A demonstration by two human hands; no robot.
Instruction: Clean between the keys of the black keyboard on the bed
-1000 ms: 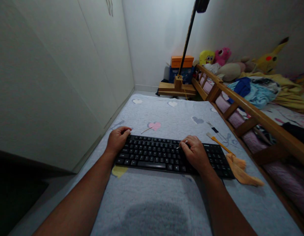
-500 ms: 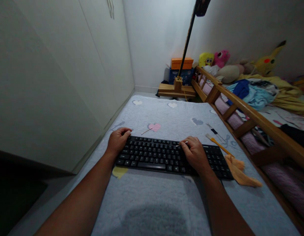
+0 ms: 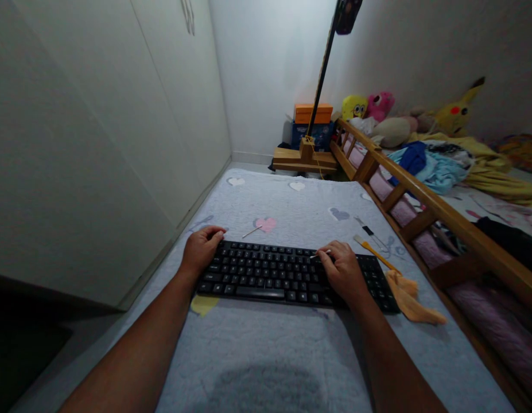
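A black keyboard (image 3: pixel 270 274) lies across a grey blanket (image 3: pixel 291 201) with heart shapes. My left hand (image 3: pixel 200 251) grips the keyboard's far left corner, fingers curled over its edge. My right hand (image 3: pixel 343 269) rests on the keys right of the middle, pinching a thin white cotton swab (image 3: pixel 319 253) whose tip touches the upper key rows. A second swab (image 3: pixel 251 232) lies on the blanket beyond the keyboard, beside a pink heart.
An orange-handled brush (image 3: pixel 375 253), a small black-and-white tool (image 3: pixel 368 230) and a crumpled orange cloth (image 3: pixel 410 296) lie right of the keyboard. A wooden bed rail (image 3: pixel 420 189) runs along the right, white wardrobe doors (image 3: pixel 97 143) along the left. A stand on a wooden base (image 3: pixel 304 158) rises at the blanket's far end.
My right hand has shifted a little toward the keyboard's upper rows with the swab. The view has drifted slightly; my left hand keeps its hold.
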